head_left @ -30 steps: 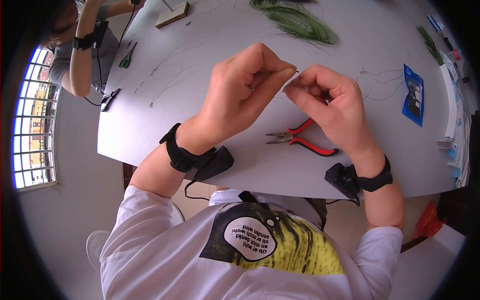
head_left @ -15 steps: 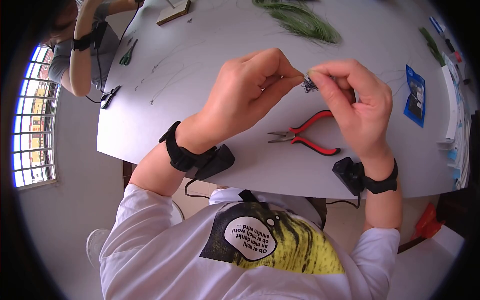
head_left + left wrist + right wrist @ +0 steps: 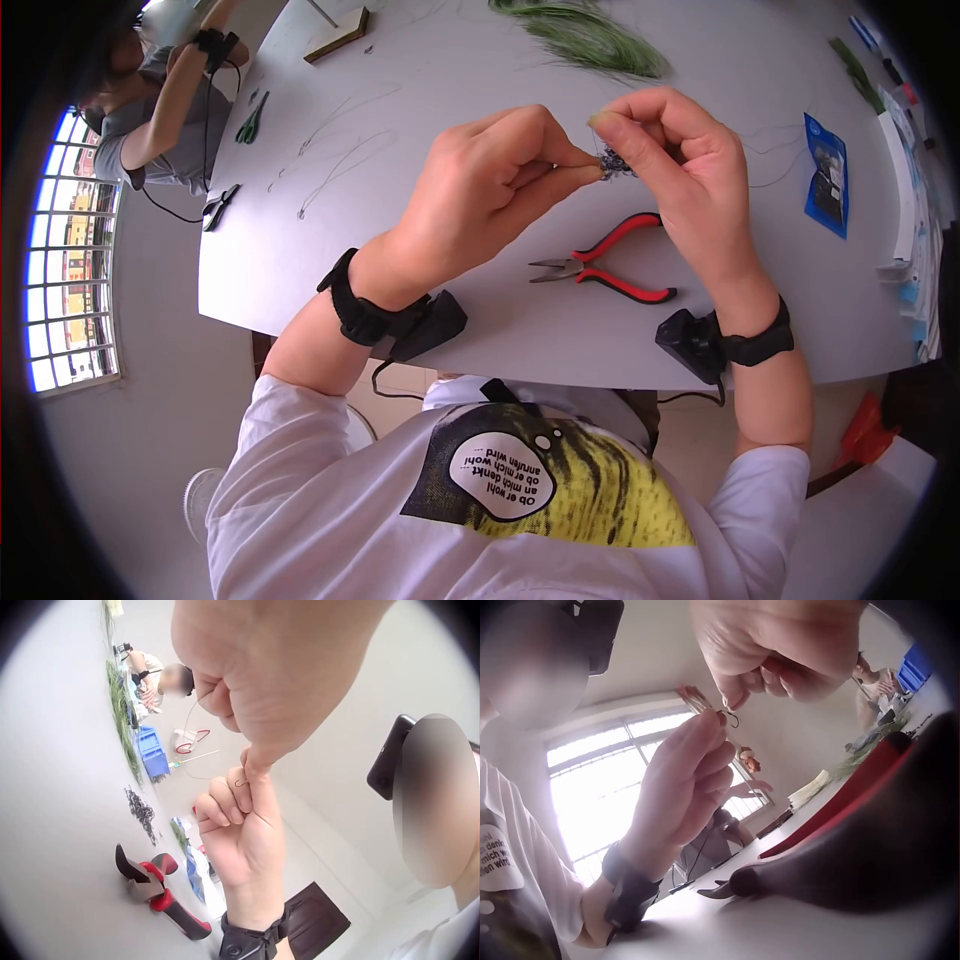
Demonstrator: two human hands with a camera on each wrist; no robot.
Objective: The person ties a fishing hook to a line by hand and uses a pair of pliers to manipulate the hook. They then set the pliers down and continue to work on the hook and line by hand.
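Dark hook [image 3: 733, 721] between left hand [image 3: 490, 185] and right hand [image 3: 695, 170], shirt [image 3: 503, 476] "anrufen wird"

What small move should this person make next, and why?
Probably hold the hook steady in the left hand and ease the line snug with the right hand: both hands' fingertips meet at the hook, and the line bows loosely beside them.

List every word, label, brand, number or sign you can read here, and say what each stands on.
"Ob er wohl an mich denkt ob er mich wohl anrufen wird ...": upside down, in the speech bubble on the white shirt.
Blue packet: any print is too small to read.
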